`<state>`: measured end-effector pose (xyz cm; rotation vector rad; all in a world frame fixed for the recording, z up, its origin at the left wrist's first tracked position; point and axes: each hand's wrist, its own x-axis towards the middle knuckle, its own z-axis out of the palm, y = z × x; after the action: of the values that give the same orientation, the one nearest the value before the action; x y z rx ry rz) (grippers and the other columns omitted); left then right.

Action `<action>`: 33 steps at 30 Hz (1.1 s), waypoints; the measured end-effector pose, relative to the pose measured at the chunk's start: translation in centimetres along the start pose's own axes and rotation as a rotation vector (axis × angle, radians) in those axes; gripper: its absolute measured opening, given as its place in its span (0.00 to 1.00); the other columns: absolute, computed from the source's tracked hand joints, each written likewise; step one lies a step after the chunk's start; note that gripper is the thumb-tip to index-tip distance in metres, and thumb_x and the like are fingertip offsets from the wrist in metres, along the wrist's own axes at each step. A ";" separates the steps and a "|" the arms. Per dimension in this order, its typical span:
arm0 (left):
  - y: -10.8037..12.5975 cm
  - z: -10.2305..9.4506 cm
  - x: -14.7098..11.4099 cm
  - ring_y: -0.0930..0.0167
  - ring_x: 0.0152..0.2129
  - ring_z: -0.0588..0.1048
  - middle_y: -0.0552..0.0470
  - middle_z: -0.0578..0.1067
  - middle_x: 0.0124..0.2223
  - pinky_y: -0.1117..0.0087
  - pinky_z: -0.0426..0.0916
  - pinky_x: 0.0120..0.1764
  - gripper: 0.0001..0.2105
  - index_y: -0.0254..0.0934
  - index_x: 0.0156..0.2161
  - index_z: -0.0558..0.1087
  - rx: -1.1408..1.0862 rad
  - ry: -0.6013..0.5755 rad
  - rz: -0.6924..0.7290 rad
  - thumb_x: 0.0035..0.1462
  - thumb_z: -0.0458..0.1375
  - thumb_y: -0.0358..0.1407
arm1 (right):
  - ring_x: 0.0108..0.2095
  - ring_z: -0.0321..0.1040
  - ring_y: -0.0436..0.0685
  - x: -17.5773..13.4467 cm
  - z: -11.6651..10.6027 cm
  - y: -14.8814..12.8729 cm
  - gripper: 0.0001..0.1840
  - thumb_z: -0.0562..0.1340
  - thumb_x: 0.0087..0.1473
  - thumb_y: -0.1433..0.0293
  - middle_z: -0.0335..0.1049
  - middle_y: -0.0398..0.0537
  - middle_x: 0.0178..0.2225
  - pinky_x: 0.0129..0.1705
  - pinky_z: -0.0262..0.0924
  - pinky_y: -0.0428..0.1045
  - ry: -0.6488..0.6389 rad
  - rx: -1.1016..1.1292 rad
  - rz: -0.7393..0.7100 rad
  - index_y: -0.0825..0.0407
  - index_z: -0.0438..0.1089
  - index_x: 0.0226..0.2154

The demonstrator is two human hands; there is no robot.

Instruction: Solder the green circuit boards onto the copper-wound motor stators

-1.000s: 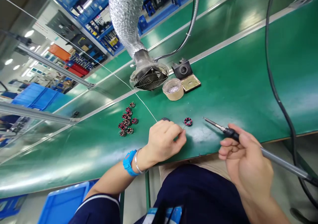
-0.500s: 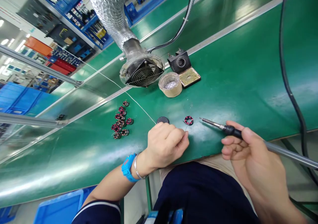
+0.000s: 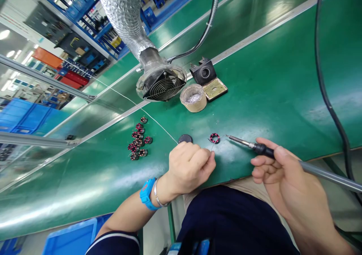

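Note:
A small ring-shaped coil (image 3: 214,138), wound in red and black, lies on the green bench top. Pinched in my closed left hand (image 3: 190,167) is thin solder wire (image 3: 158,123), whose short free end points up to the coil's lower edge. Whether that end touches the coil, I cannot tell. My right hand (image 3: 285,179) grips a soldering iron (image 3: 264,149) like a pen, its tip just right of the coil and apart from it. Partly behind my left knuckles lies a round black disc (image 3: 185,138). Several similar coils (image 3: 139,136) are grouped to the left.
A fume extractor hood (image 3: 165,85) hangs over the bench from a foil duct. Beyond the coil stand a round tub (image 3: 194,101) with silvery bits, a sponge tray (image 3: 216,89) and an iron holder (image 3: 204,73). A black cable (image 3: 322,74) hangs at right.
The view has shifted slightly. Both hands keep almost the same pose, and the iron's tip stays just right of the coil.

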<state>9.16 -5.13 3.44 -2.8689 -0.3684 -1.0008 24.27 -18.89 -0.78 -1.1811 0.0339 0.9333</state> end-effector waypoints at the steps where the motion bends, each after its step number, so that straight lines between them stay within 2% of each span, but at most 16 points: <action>1: 0.0 0.0 0.0 0.75 0.18 0.58 0.59 0.64 0.19 0.69 0.54 0.23 0.10 0.38 0.26 0.65 0.000 -0.004 0.000 0.57 0.60 0.27 | 0.18 0.65 0.51 0.0 0.0 0.0 0.26 0.69 0.46 0.52 0.72 0.45 0.23 0.18 0.64 0.47 0.003 0.000 0.005 0.50 0.75 0.43; 20: 0.1 0.1 0.1 0.75 0.18 0.59 0.59 0.64 0.19 0.69 0.55 0.24 0.11 0.39 0.25 0.64 0.015 -0.035 0.002 0.58 0.59 0.28 | 0.18 0.67 0.52 0.0 -0.1 0.1 0.22 0.66 0.52 0.52 0.73 0.46 0.24 0.18 0.66 0.48 -0.038 -0.050 -0.040 0.48 0.75 0.44; 33: 0.2 0.1 0.3 0.75 0.18 0.60 0.59 0.64 0.19 0.69 0.55 0.25 0.12 0.38 0.25 0.64 0.037 -0.043 0.012 0.59 0.58 0.29 | 0.19 0.68 0.51 -0.2 -0.2 0.1 0.22 0.65 0.54 0.54 0.73 0.46 0.24 0.18 0.68 0.46 -0.061 -0.051 -0.063 0.51 0.74 0.45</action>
<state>9.45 -5.22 3.58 -2.8598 -0.3686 -0.9209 24.15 -19.16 -0.89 -1.1937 -0.0763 0.9186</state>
